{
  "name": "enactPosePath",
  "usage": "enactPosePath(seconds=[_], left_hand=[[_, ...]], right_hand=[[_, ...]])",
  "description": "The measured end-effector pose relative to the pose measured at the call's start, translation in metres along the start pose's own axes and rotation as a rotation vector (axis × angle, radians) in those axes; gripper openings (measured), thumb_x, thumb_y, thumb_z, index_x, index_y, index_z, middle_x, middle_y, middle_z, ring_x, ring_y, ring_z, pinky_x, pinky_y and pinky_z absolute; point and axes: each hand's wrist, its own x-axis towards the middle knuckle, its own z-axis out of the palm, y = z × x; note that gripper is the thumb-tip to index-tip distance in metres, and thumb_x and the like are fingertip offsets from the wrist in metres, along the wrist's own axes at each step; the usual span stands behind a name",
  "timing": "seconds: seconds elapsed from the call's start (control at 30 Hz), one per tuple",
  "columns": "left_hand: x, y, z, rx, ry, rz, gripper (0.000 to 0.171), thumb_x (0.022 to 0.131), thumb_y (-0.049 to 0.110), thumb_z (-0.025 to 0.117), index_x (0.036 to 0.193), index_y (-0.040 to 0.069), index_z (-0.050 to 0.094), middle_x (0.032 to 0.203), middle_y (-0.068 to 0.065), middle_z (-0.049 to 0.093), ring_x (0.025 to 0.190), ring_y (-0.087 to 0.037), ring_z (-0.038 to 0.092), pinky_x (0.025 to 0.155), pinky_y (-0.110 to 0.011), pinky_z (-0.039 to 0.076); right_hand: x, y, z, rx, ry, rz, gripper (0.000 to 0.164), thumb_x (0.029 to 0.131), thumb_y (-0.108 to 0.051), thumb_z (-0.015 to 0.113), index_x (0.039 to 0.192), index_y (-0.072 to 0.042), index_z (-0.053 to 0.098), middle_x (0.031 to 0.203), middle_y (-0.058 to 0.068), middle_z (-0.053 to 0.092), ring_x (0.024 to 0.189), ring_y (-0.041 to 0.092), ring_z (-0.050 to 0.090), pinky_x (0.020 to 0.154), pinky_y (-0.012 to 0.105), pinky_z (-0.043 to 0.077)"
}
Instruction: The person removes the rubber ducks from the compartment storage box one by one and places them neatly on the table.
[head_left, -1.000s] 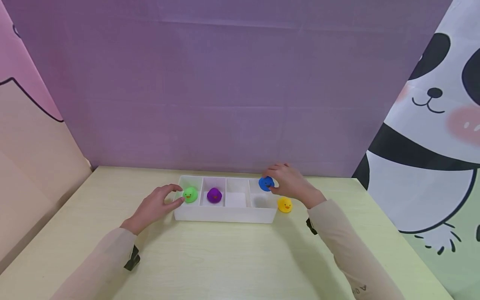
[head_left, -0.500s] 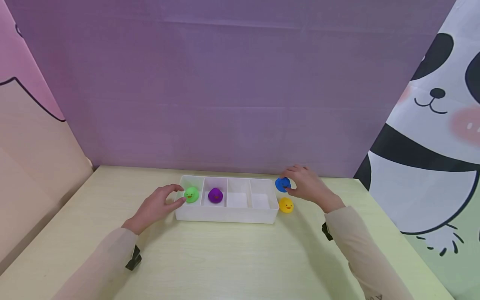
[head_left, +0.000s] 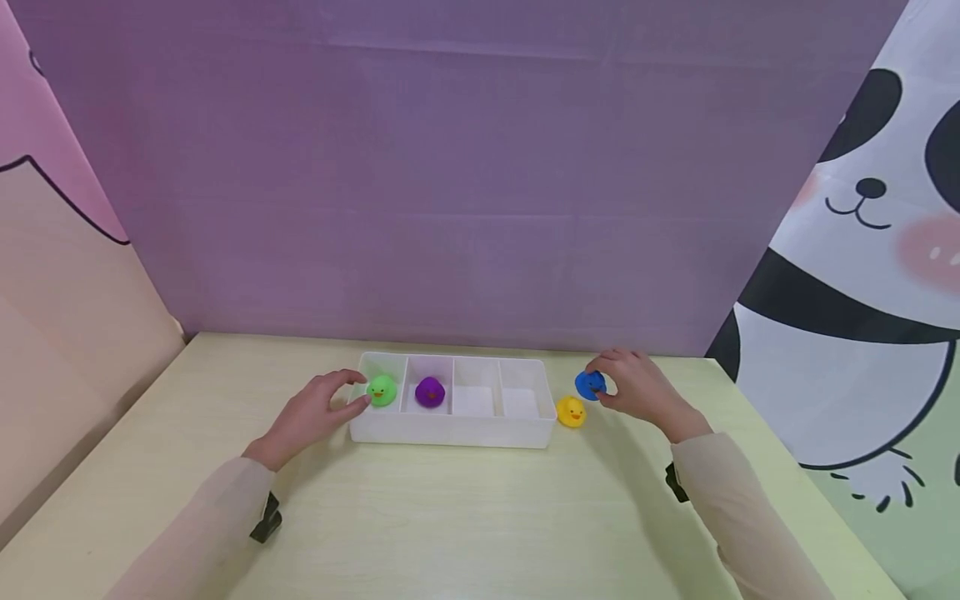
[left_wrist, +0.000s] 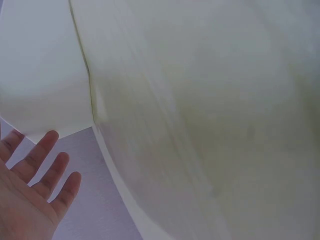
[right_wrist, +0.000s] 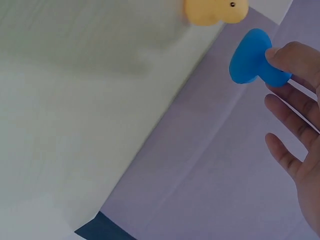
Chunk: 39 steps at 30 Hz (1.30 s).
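My right hand (head_left: 637,387) pinches a blue toy duck (head_left: 590,384) between thumb and fingers, just right of the white divided box (head_left: 450,431). In the right wrist view the blue duck (right_wrist: 250,57) is tilted, the thumb pressing on it and the other fingers spread. A yellow toy duck (head_left: 572,412) is by the box's right end, close below the blue one. My left hand (head_left: 315,412) reaches over the box's left end, thumb and index apart, their tips beside a green toy duck (head_left: 382,390) in the leftmost compartment. A purple toy duck (head_left: 430,392) sits in the second compartment.
The box's two right compartments (head_left: 520,392) show bare white floors. The pale wooden table (head_left: 442,517) ends at the back against a purple cloth wall (head_left: 450,208). A panda-print panel (head_left: 840,392) stands at the right and a pink-and-beige panel (head_left: 67,333) at the left.
My right hand has carried the blue duck rightward from over the rightmost compartment to beyond the box, then slightly nearer me. The left hand and other ducks have stayed in place.
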Motion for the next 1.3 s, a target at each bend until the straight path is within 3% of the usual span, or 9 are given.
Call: enactPosePath(seconds=[0.33,0.9,1.3], left_hand=[[0.0,-0.001,0.001,0.005,0.001,0.004,0.044,0.086,0.048,0.056,0.119,0.019,0.055,0.123,-0.001,0.057,0.117,-0.029,0.048,0.092,-0.052,0.041],[0.0,0.0,0.0,0.007,0.002,0.013,0.043,0.087,0.044,0.057,0.12,0.017,0.055,0.123,-0.003,0.057,0.116,-0.03,0.048,0.093,-0.052,0.04],[0.0,-0.001,0.0,-0.003,0.004,0.023,0.042,0.087,0.042,0.058,0.119,0.016,0.056,0.122,-0.002,0.057,0.115,-0.029,0.049,0.092,-0.052,0.041]], right_hand=[[-0.019,0.01,0.011,0.021,-0.058,0.075,0.033,0.068,-0.013,0.078,0.098,-0.009,0.067,0.096,0.005,0.066,0.087,0.024,0.057,0.071,0.041,0.045],[-0.034,0.015,0.034,0.026,-0.08,0.072,0.033,0.068,-0.011,0.078,0.099,-0.009,0.067,0.098,0.005,0.065,0.089,0.024,0.057,0.073,0.044,0.046],[-0.034,0.017,0.037,0.061,-0.092,0.084,0.034,0.067,-0.009,0.078,0.099,-0.008,0.066,0.099,0.007,0.065,0.091,0.025,0.057,0.075,0.045,0.046]])
